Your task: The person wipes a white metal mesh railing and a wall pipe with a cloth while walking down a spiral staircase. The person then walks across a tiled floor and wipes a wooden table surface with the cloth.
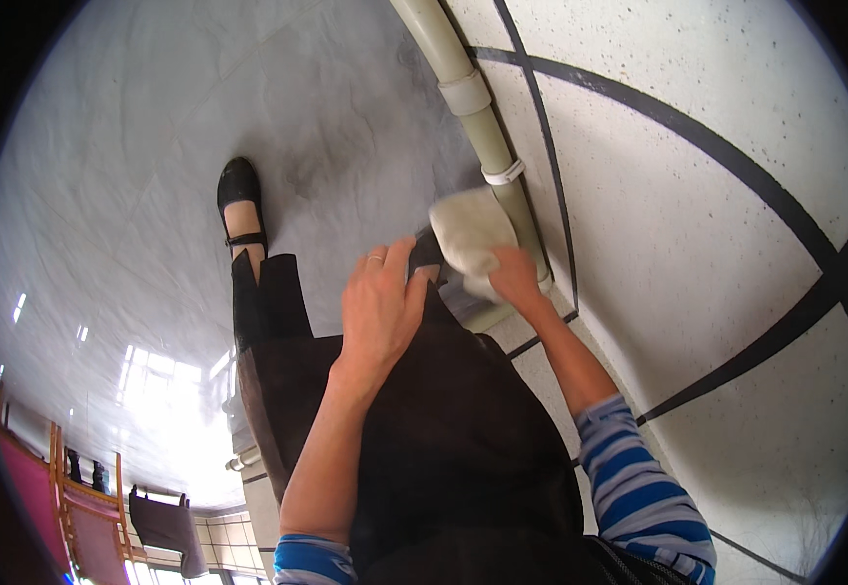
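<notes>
My right hand [519, 278] grips a cream cloth [471, 230], which is blurred by motion. The cloth is beside a cream plastic pipe [486, 131] along the wall; whether the two touch, I cannot tell. My left hand [383, 296] is held over the black clothing at my knee, its thumb apart from the fingers and a ring on one finger. I see nothing held in it. Just past its fingertips is a dark shape [426, 245], perhaps my other shoe, partly hidden by the hand and cloth. A black strapped shoe [239, 183] is on the floor to the left.
A white wall [658, 205] with black lines rises along the right. The pipe has a wide collar [465, 93] and a white clamp [503, 172]. Glossy grey marbled floor [138, 146] spreads to the left. Wooden-framed chairs [91, 504] stand at the lower left.
</notes>
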The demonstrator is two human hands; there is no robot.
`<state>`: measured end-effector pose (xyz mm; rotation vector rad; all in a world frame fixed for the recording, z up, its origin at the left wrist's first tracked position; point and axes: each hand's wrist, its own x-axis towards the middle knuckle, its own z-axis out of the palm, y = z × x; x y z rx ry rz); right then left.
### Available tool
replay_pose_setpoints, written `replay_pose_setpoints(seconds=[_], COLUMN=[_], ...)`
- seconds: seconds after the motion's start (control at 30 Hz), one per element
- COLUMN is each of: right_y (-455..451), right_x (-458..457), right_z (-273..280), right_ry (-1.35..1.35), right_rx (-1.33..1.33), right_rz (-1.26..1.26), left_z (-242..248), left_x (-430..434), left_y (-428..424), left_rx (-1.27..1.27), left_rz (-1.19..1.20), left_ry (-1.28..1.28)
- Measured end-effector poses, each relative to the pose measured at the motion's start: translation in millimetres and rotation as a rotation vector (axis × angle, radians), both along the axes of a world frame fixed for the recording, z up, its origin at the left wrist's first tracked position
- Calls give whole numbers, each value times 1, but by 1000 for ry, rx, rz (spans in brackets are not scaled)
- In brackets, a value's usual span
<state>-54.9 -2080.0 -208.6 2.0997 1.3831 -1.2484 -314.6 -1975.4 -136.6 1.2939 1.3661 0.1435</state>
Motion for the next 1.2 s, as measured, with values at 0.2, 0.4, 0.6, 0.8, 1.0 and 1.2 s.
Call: replay_pose_setpoints(seconds=[0.2,0.4,0.6,0.8,1.0,1.2], right_y=[69,162,129,2,-187,-207], right_x=[-13,-50,-55,-13,61,109], right_z=[63,20,-40,-8,48,-62], right_ry=[77,-94,-213,33,-179,-659], right_rx=[563,816,496,2,-162,-165], right_rz=[10,384,358,-37,-317,-86], left_z=[1,1,0,0,2,4], left_x=[-2,2,1,3,2,-1], left_y=[-3,-8,-13,-13,-14,-16], left_rx=[-24,14,-40,-25,51,67], left_rz=[17,1,-17,13,13,-11], left_ry=[-19,-20,-4,-59,-55,-62])
